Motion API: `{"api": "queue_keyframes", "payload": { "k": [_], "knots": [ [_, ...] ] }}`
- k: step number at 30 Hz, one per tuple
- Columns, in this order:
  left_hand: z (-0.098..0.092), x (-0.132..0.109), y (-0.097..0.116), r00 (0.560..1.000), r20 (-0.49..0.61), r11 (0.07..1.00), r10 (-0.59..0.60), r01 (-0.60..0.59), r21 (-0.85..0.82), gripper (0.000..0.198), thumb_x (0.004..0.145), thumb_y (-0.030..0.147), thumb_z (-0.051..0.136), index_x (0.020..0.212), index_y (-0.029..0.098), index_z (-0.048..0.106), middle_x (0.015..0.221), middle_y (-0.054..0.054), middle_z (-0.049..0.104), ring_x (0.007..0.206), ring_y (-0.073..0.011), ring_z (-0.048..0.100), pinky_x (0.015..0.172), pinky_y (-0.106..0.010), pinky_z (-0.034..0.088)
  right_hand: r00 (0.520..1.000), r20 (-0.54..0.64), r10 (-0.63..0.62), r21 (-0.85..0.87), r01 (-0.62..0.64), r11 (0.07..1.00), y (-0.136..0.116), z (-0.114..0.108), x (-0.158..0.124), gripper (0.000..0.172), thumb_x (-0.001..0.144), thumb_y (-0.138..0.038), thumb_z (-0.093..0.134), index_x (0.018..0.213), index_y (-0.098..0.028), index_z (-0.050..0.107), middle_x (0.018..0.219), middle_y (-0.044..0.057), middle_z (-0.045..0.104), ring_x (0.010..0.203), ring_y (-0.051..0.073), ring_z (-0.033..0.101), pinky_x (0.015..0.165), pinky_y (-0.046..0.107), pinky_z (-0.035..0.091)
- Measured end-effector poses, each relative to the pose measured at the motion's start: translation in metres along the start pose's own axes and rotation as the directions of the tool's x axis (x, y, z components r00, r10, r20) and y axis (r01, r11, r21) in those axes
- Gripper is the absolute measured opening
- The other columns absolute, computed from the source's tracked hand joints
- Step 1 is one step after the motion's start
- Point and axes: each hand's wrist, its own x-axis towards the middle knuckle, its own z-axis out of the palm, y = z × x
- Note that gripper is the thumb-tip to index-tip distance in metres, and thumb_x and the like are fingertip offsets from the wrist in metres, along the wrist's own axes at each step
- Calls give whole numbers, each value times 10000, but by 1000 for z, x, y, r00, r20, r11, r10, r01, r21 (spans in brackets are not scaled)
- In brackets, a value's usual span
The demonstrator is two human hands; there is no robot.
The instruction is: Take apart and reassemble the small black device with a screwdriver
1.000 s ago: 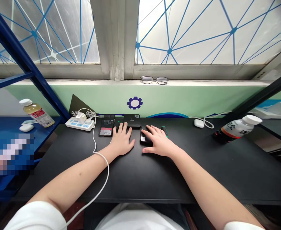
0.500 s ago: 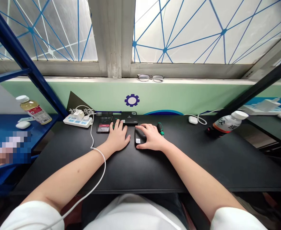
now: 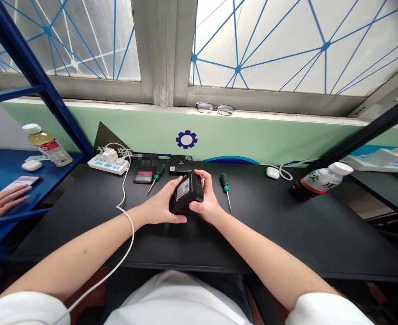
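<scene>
Both hands hold a small black box-shaped device with a white printed label (image 3: 186, 193) just above the black matte surface (image 3: 219, 239), tilted so that the labelled face looks up toward the camera. The left hand (image 3: 160, 208) cups it from the left and beneath, thumb along its lower edge; the right hand (image 3: 206, 201) closes on its right end, fingers curled over the top. Both hands are thus clasped on the device, neither spread flat.

The step in hand appears to be inspection or orientation of the device. Judged from the tools nearby, the next move would call for freeing one hand while the other keeps the device steady (the label side may need turning away to reach any fasteners, which cannot be made out here).

Two green-handled screwdrivers lie on the surface: one (image 3: 154, 178) to the left of the hands, one (image 3: 226, 185) just to the right, each within easy reach. Behind the hands lie a flat black rectangular unit (image 3: 180, 164) and a dark phone (image 3: 143, 173), its screen blurred. A white power strip (image 3: 108, 164) sits at the rear left, and its white cable (image 3: 126, 221) trails across the left forearm, where it could snag. A tilted plastic bottle with a white cap (image 3: 322, 180) lies well to the right, and spectacles (image 3: 215, 108) rest on the sill. Another person's hand (image 3: 0, 202) rests on the blue shelf at far left.
</scene>
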Motion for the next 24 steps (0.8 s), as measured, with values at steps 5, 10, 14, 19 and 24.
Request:
{"api": "queue_keyframes", "payload": {
  "k": [5, 10, 14, 19, 24],
  "knots": [
    [-5, 4, -12, 999, -11, 997, 49, -48, 66, 1334, 706, 533, 961, 1755, 259, 182, 1676, -197, 337, 1563, -445, 420, 1303, -630, 394, 988, 157, 12, -155, 13, 988, 3, -27, 3, 1061, 625, -787, 933, 1398, -376, 335, 1357, 95, 551, 1259, 315, 654, 1117, 528, 552],
    [-12, 3, -19, 1000, 24, 986, 13, -17, 166, 1347, 722, 618, 934, 1760, 222, 172, 1674, -217, 319, 1569, -454, 408, 1287, -618, 423, 948, 283, 148, -510, 18, 860, -14, -53, 5, 1024, 642, -682, 967, 1410, -333, 386, 1495, 141, 446, 1404, 373, 553, 1168, 582, 507],
    [-9, 3, -17, 999, 24, 940, 49, -54, 337, 1300, 726, 606, 924, 1752, 198, 239, 1664, -225, 372, 1562, -470, 410, 1296, -611, 408, 885, 308, 350, -773, 18, 634, -36, -52, 4, 901, 693, -488, 973, 1436, -321, 491, 1637, 152, 353, 1475, 394, 508, 1166, 576, 526],
    [-1, 5, -13, 997, 67, 891, -27, -6, 454, 1256, 736, 662, 893, 1733, 173, 306, 1667, -239, 416, 1506, -477, 473, 1266, -617, 417, 865, 282, 415, -877, 57, 477, -41, -50, 5, 980, 702, -467, 951, 1543, -284, 481, 1601, 168, 467, 1506, 432, 472, 1228, 640, 463],
    [-1, 8, -13, 988, 135, 873, -77, 2, 488, 1228, 761, 714, 864, 1726, 187, 319, 1676, -219, 451, 1523, -454, 444, 1268, -607, 379, 859, 290, 421, -915, 121, 385, -40, -50, 6, 942, 724, -504, 932, 1540, -260, 531, 1522, 175, 594, 1424, 434, 547, 1174, 629, 501]
  ]
}}
